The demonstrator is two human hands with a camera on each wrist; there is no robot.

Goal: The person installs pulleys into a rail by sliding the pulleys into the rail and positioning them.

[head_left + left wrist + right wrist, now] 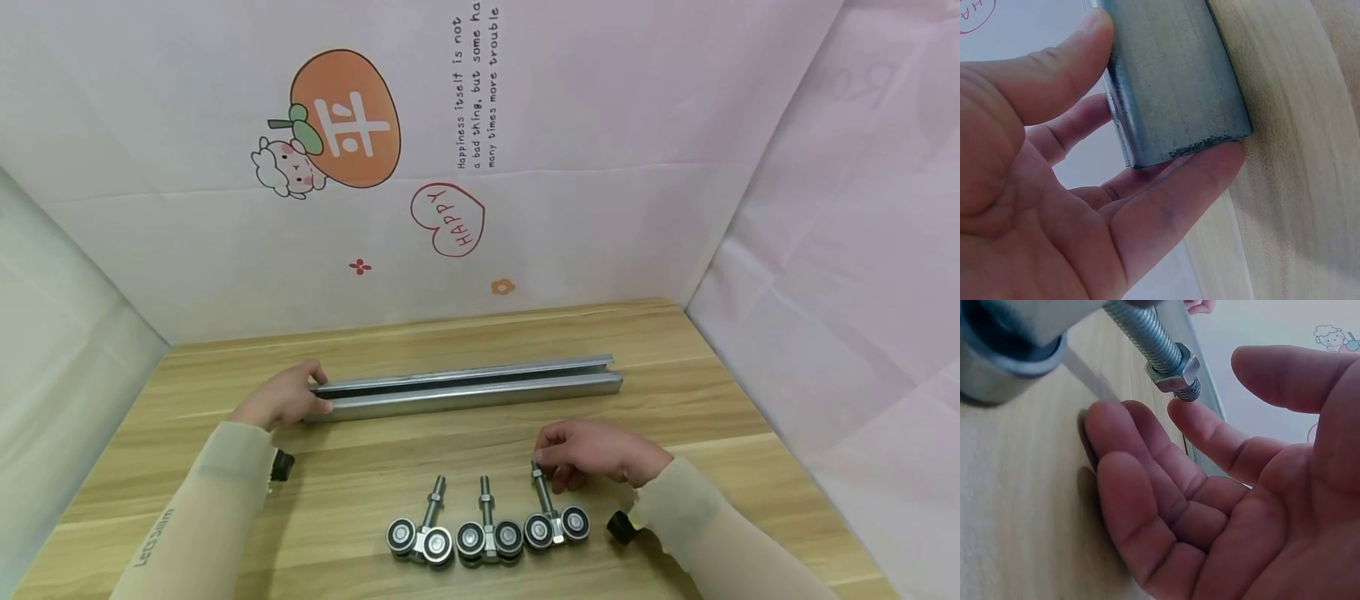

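Observation:
A steel channel track [480,396] lies across the table, its open slot facing up. My left hand [288,394] holds the track's left end; in the left wrist view the thumb [1088,47] lies on the track's edge and other fingers reach round its end. Nearer to me stand three hanging-door rollers: a left roller [420,542], a middle roller [489,540] and a right roller [555,527], each with a threaded bolt and nut. My right hand [592,452] is at the right roller's bolt tip [1188,392]. The index fingertip meets or nearly meets it, with the thumb apart.
The wooden table [360,467] is bordered by a white printed cloth [585,233] at the back and plain cloth on both sides. A black wrist device [282,465] sits at the left cuff, another black device [621,527] at the right.

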